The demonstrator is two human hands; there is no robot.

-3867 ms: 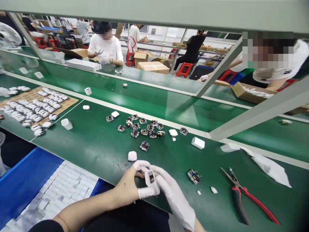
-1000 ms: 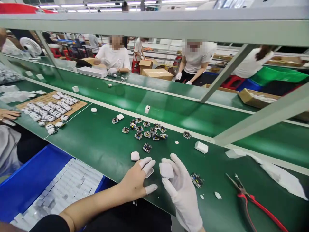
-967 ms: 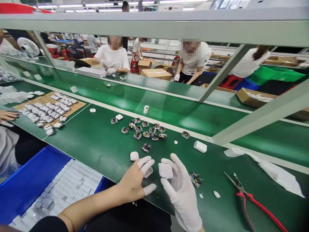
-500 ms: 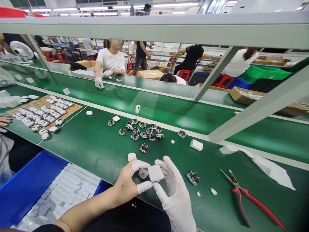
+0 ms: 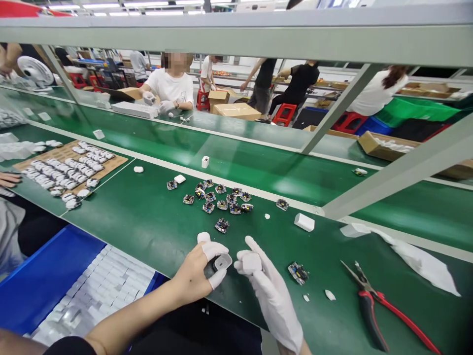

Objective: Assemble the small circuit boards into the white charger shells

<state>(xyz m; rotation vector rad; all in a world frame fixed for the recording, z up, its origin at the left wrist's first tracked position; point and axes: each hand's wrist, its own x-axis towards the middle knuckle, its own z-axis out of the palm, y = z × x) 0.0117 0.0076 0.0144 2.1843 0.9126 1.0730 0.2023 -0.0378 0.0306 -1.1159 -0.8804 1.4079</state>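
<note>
Between its thumb and index finger, both in white finger cots, my left hand point(image 5: 195, 273) holds a hollow white housing point(image 5: 222, 262), its open end facing up. A little to the right, my right hand point(image 5: 271, 291) in a white glove has its fingers around a white square cap point(image 5: 252, 264). The housing and the cap are apart. Just beyond my left fingers a white piece point(image 5: 203, 237) lies on the green bench. Farther back sits a cluster of small circuit boards point(image 5: 222, 205), with one single board point(image 5: 298, 272) right of my gloved hand.
Red-handled pliers point(image 5: 367, 291) lie at the right, near a white plastic bag point(image 5: 421, 256). A white block point(image 5: 304, 222) stands before a slanted metal post. A blue bin point(image 5: 33, 266) of white housings is at lower left. A co-worker point(image 5: 172, 86) sits across the bench.
My right hand has drawn the white cap away from the housing to the right. The housing now shows more fully in my left hand. The view has shifted slightly.
</note>
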